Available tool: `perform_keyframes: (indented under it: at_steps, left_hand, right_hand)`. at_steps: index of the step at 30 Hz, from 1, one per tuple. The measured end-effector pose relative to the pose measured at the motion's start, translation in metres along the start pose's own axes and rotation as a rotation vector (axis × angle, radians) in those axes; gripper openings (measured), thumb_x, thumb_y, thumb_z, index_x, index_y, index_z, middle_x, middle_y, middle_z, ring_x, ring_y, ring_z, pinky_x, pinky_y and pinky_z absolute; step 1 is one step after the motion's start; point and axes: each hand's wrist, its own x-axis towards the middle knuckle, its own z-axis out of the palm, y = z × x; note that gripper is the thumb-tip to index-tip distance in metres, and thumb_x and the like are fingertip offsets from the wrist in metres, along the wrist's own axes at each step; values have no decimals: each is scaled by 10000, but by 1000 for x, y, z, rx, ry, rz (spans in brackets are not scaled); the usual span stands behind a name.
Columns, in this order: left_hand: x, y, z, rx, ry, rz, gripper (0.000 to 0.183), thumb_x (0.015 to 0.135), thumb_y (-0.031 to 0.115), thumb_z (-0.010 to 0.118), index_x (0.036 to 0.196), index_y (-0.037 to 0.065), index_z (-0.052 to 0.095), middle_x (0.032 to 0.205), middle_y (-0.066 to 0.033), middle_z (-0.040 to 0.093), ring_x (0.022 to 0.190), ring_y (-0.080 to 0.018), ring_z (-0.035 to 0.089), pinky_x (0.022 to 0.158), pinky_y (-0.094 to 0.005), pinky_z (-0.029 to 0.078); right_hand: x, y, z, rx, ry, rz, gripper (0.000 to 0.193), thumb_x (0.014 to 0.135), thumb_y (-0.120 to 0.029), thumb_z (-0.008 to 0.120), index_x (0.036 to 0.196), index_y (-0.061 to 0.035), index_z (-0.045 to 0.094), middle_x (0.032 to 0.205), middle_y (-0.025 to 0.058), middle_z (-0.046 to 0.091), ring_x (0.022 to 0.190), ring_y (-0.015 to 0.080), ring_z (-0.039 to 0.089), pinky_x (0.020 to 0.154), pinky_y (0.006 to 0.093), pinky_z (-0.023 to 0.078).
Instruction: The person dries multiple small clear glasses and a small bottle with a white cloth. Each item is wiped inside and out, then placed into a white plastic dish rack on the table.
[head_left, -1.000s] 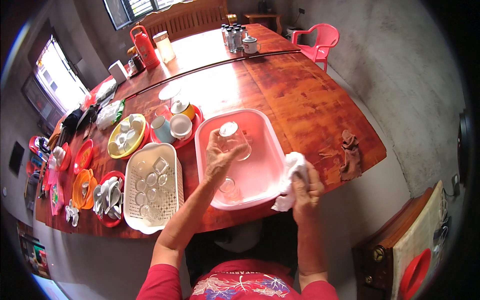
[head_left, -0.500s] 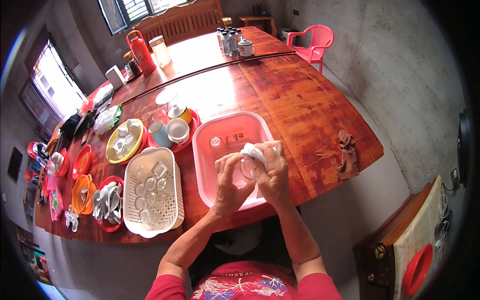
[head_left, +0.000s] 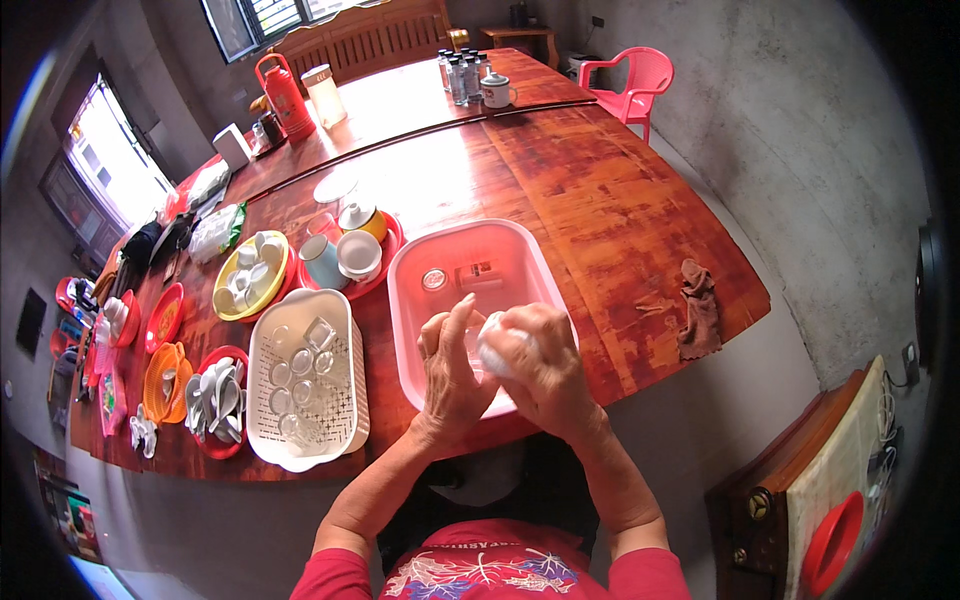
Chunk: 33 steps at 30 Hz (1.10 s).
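Observation:
Both hands are over the near part of a pink plastic basin [head_left: 402, 350]. My right hand [head_left: 550, 375] is closed on a bunched white cloth [head_left: 497, 345]. My left hand [head_left: 450, 385] curls around a small clear glass [head_left: 472, 342], mostly hidden between the fingers and the cloth. The cloth presses against the glass. Farther back in the basin lie a round clear glass [head_left: 433, 280] and another clear glass [head_left: 482, 276]. Left of the basin, a cream draining basket [head_left: 355, 400] holds several clear glasses [head_left: 302, 362].
Red plates with white spoons [head_left: 216, 400], a yellow bowl [head_left: 222, 305] of small white cups, and mugs [head_left: 320, 262] stand to the left. A brown rag [head_left: 698, 310] lies at the right edge. Farther back are a red thermos [head_left: 287, 100], bottles [head_left: 462, 78] and a lidded mug [head_left: 496, 90].
My right hand and the cloth have turned and lowered slightly against the glass. My left fingers have shifted upward, and the glass is more hidden.

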Motion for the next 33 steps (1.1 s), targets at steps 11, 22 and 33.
perform_keyframes:
  at_steps: [11, 22, 33]
  left_hand:
    - [9, 4, -14, -172, -219, 8, 844, 572, -73, 644, 1336, 62, 313, 1098, -141, 512, 1086, -291, 470, 966, -412, 350]
    - [15, 6, -21, -1553, -356, -762, 697, 666, -71, 763, 1217, 122, 383, 1159, -50, 539, 1083, -191, 537, 921, -329, 458]
    - [-5, -5, -6, -1841, -120, -931, 575, 823, 59, 659, 1321, 62, 374, 1226, -116, 513, 1150, -263, 513, 989, -407, 440]
  right_hand:
    - [7, 27, 1, 1092, -75, 794, 171, 918, -116, 533, 1000, 15, 604, 1002, 74, 579, 930, 123, 539, 789, 252, 438]
    - [-9, -6, 21, 637, 322, 436, 290, 944, -145, 476, 1180, 23, 496, 1135, 131, 536, 1040, 233, 526, 888, 344, 420]
    - [-40, -26, 16, 26, 178, 106, 400, 824, -17, 594, 1219, 1, 534, 1223, 211, 459, 1088, 340, 491, 928, 423, 413]
